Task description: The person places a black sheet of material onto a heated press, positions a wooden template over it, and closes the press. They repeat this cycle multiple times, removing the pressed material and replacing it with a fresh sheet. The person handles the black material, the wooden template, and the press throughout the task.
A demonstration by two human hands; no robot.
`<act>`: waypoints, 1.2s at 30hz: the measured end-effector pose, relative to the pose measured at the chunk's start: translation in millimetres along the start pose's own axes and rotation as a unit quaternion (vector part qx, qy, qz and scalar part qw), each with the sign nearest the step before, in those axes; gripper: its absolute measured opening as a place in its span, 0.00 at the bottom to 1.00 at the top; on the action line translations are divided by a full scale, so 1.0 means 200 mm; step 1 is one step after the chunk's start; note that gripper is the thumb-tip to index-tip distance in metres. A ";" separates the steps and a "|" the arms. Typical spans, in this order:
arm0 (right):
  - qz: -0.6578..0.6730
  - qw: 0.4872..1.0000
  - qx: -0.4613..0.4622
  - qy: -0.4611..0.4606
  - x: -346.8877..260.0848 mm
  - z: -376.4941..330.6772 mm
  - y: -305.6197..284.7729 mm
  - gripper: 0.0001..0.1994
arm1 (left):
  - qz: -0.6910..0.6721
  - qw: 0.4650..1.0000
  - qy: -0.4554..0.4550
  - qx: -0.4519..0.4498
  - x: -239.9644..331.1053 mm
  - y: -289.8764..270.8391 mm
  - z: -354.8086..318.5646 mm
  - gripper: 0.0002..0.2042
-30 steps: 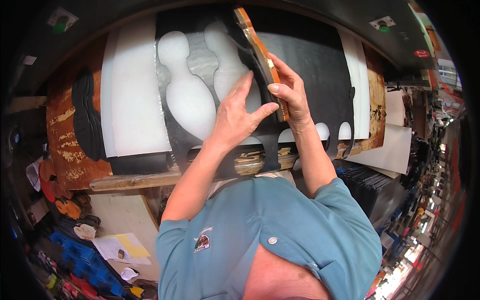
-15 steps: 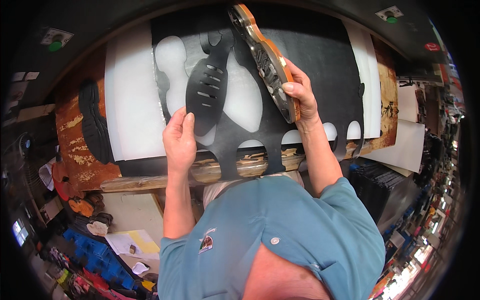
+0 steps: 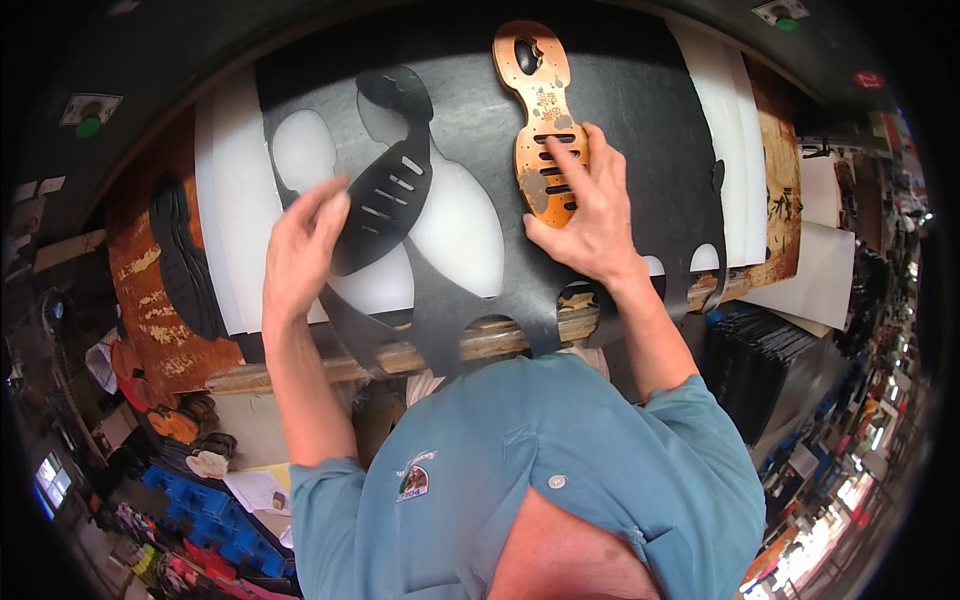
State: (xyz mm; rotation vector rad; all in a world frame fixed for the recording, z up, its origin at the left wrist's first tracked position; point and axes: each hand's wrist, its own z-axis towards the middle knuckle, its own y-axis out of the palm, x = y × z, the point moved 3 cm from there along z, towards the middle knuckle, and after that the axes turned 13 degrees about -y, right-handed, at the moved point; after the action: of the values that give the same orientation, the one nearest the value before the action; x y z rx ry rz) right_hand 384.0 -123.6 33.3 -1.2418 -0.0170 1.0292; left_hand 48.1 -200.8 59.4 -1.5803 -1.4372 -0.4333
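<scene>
**Template laid flat on the sheet; cut piece lifted out**

Landmark: the black sheet [image 3: 620, 150] spread over the worktop [image 3: 330, 365].

1. Right hand [image 3: 590, 215]. It presses the orange slotted template [image 3: 545, 120] flat onto the upper middle part of the black sheet. Half a second ago the template stood on edge in this hand; it now lies face down on uncut material, to the right of the sole-shaped openings. The fingers [image 3: 565, 165] are spread and extended, bearing down on the lower half of the template rather than closing around it.

2. Left hand [image 3: 305, 250]. It is at the left part of the black sheet, holding the black cut-out piece [image 3: 385, 205] by its lower end. The piece, which has slots like those of the template, lies tilted across the pale openings in the sheet. The fingers are partly curled; the picture is blurred here, so how firmly they close on the piece cannot be told.

3. Judgement. The template's new flat position on uncut material suggests that the next outline is being placed, while the finished piece is being cleared away.

4. Surroundings. A rust-coloured board [image 3: 150, 300] lies left of the black sheet.
</scene>
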 end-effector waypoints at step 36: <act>0.233 0.936 0.054 -0.257 -0.59 0.41 0.05 0.22 | -0.369 0.918 0.145 -0.022 0.11 0.22 -0.35 0.12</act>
State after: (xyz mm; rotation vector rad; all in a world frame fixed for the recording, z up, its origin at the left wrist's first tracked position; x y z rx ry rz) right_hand 265.8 -137.8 116.5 -0.8597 -0.0709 1.7285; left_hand 116.3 -237.8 95.0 -0.8964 -1.7535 -1.0929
